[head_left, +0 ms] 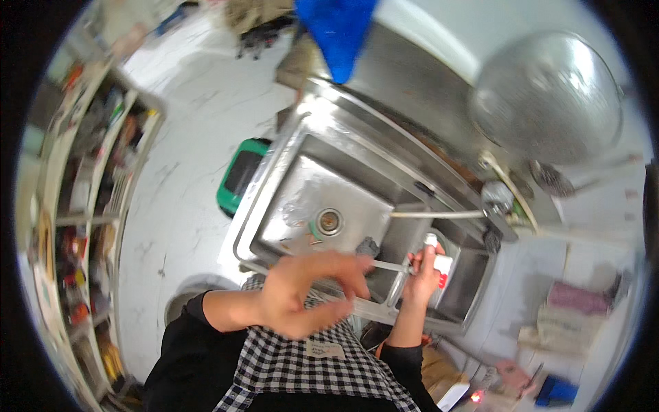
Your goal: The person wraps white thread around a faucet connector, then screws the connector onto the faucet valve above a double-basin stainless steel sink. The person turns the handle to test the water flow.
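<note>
My right hand (423, 278) is closed round a small white bottle (443, 264) with a red patch, over the right-hand sink basin (473, 275). A white, cap-like end shows above its fingers. My left hand (309, 292) hovers in front of the sink's near edge, slightly blurred. Its fingers curve, with a gap between them and the thumb, and nothing shows in it. Between the two hands runs a pale narrow strip (391, 266); I cannot tell whether it is held. A grey scrubber-like clump (368, 246) lies in the left basin, just beyond my left fingertips.
The steel left basin (350, 161) has a round drain (329, 221) with small scraps beside it. A pale tap spout (439, 214) reaches across the sink. A large strainer (549, 96) hangs at the back right. On the floor stands a green-rimmed bin (240, 175); loaded shelves (89, 220) line the left.
</note>
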Demonstrator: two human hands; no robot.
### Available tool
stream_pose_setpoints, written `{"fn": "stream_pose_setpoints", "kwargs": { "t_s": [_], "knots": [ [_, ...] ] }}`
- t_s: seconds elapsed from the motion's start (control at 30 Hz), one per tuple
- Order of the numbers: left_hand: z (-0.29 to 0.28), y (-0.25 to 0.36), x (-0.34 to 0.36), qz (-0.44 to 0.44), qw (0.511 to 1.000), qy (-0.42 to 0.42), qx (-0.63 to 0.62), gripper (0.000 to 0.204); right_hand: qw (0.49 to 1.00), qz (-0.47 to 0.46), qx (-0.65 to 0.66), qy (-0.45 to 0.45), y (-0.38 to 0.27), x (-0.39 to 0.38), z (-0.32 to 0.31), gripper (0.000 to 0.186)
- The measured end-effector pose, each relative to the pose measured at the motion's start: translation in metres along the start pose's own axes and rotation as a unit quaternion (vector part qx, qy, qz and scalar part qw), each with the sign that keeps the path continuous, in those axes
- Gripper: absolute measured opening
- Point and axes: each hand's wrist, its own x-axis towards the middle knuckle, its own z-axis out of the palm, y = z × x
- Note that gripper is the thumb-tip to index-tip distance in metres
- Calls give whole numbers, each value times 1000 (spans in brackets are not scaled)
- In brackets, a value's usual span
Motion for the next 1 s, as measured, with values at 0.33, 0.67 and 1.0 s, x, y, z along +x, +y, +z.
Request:
{"fn": "stream_pose_setpoints", "kwargs": {
  "t_s": [0.33, 0.67, 1.0],
  "knots": [
    [16, 55, -19, 318, 936, -47, -142, 34, 990, 22, -90, -105, 18, -11, 42, 29],
    [-43, 86, -57, 302, 943, 20, -137, 35, 981, 7, -131, -144, 23, -27, 78, 26],
    [-181, -6, -155, 5, 891, 446, 83, 33, 983, -7, -139, -118, 40, -15, 82, 33]
  ]
}}
